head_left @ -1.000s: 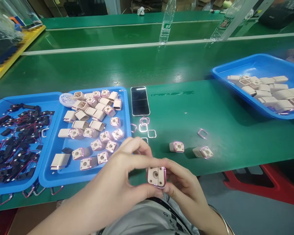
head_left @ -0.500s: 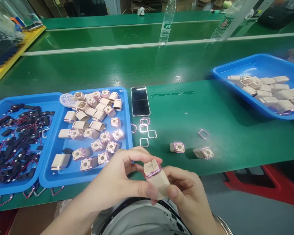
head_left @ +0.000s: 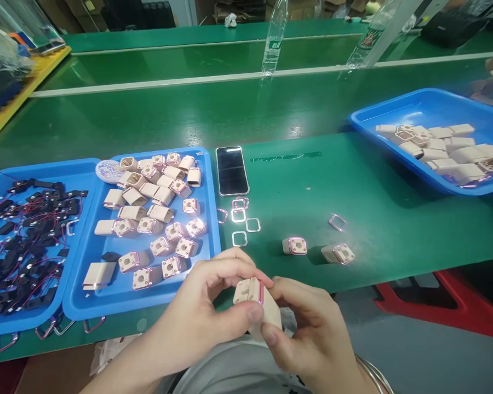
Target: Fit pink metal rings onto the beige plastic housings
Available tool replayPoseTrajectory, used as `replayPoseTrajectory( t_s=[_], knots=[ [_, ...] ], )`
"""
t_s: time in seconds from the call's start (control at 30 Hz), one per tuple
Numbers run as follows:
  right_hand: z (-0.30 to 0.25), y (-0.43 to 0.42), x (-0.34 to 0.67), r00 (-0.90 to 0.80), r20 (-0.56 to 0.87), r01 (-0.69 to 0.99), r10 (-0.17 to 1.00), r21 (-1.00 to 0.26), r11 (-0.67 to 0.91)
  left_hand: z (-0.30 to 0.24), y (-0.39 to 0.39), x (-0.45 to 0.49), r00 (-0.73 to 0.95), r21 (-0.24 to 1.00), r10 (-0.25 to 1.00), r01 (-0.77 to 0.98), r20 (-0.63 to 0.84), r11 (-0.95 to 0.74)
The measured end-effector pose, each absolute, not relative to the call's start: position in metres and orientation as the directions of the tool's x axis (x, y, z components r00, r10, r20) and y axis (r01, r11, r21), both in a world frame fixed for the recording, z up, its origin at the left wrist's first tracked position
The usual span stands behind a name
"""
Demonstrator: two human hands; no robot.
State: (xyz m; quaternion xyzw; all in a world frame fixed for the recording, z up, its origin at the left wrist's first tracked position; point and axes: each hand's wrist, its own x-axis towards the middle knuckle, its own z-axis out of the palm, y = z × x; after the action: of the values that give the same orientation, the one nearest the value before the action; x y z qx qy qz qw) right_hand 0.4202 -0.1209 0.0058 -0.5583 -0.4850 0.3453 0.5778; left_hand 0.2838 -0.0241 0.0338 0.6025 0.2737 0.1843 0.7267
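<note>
Between my two hands is a beige plastic housing point(head_left: 267, 312) with a shiny pink ring near its end. My left hand point(head_left: 217, 306) grips the ringed end with thumb and fingers. My right hand point(head_left: 308, 323) holds the other end, its thumb on the near side. Beyond the hands, two similar housings lie on the green table, one nearer the middle point(head_left: 294, 245) and another to its right point(head_left: 338, 253). A loose pink frame point(head_left: 337, 221) lies behind them. Several more thin frames point(head_left: 239, 238) are scattered below the phone.
A blue tray point(head_left: 148, 303) of beige housings stands at left, beside another blue tray point(head_left: 68, 273) of black parts with red wires. A phone point(head_left: 232, 171) lies behind the loose frames. At right is a third blue tray point(head_left: 394, 150) with housings. Bottles point(head_left: 274, 49) stand farther back.
The housing has been turned in my hands, so its end face points more to the left. Both hands still hold it, and my left thumb has moved up toward the ring.
</note>
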Motion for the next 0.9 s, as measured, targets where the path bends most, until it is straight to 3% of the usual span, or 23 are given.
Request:
replayPoseTrajectory(
  t_s=[0.13, 0.3, 0.43, 0.53, 0.67, 0.8, 0.9],
  knots=[
    [-0.006, -0.124, 0.416, 0.296, 0.043, -0.077, 0.954, -0.995, 0.069, 0.028, -0.034, 0.288, 0.693, 0.973, 0.694, 0.048, -0.195, 0.225],
    [0.0, -0.121, 0.416, 0.38, 0.086, 0.016, 0.921, -0.996, 0.087, 0.023, -0.049, 0.296, 0.66, 0.891, 0.7, -0.102, -0.272, 0.442],
    [0.003, -0.117, 0.413, 0.455, 0.124, 0.033, 0.882, -0.992, 0.123, 0.017, -0.057, 0.302, 0.615, 0.875, 0.743, -0.171, -0.265, 0.453],
    [0.002, -0.115, 0.413, 0.389, -0.02, -0.173, 0.921, -0.983, 0.052, 0.015, -0.058, 0.305, 0.596, 0.871, 0.75, -0.162, -0.288, 0.464],
    [0.004, -0.11, 0.412, 0.245, -0.179, -0.502, 0.953, -0.864, -0.033, 0.02, -0.054, 0.306, 0.584, 0.814, 0.734, -0.202, -0.347, 0.545],
    [0.006, -0.107, 0.411, 0.154, -0.209, -0.639, 0.966, -0.767, -0.064, 0.022, -0.051, 0.307, 0.621, 0.695, 0.652, -0.228, -0.435, 0.682],
    [0.007, -0.106, 0.41, 0.12, -0.232, -0.698, 0.965, -0.711, -0.084, 0.016, -0.051, 0.308, 0.656, 0.741, 0.666, -0.236, -0.356, 0.628]
  ],
)
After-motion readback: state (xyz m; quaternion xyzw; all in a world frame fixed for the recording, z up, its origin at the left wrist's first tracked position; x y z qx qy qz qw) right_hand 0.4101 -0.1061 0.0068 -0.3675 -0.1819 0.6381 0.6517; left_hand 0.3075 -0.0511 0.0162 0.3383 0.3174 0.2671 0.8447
